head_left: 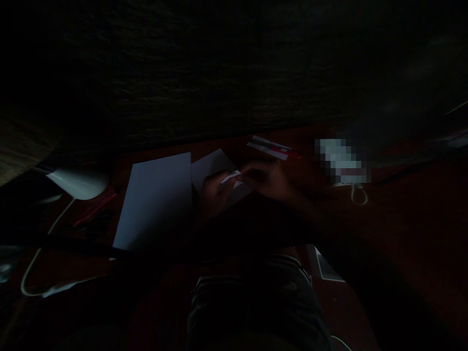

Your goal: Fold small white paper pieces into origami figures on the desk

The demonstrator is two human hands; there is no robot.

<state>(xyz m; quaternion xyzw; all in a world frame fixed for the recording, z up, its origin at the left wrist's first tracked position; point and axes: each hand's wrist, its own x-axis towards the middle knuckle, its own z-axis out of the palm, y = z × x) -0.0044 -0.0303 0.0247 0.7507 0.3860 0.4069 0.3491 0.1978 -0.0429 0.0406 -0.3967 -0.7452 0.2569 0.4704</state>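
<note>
In dim light, a small white piece of paper [230,177], seemingly folded, is pinched between my two hands. My left hand [214,192] is closed on its left end, the fingers partly lost in shadow. At the other end, the fingertips of my right hand [270,178] grip it with the fingers bent together. Beneath both hands lies a pale sheet of paper [212,163], turned at an angle on the dark reddish table. A larger stack or sheet of white paper [157,200] lies just left of my left hand.
Beyond my right hand lie a paper strip [261,144] and a red-ended tool [290,152]. A white lamp-like cone [80,184] with a cable and a pink object [97,207] are at left. A blurred-out pale object [341,158] with a cord loop lies right.
</note>
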